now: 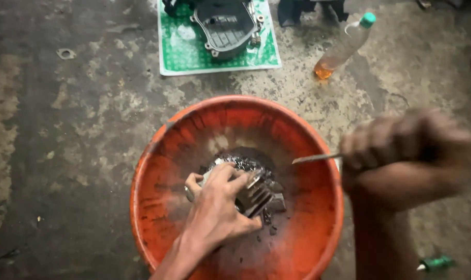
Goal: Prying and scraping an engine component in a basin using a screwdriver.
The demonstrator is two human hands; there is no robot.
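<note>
While the left hand (220,207) presses down, fingers closed over a finned metal engine part (253,194) to steady it in the orange basin (158,171), the blurred right hand (401,155), just right of it, grips a thin metal tool (316,158) aimed at the part.
</note>
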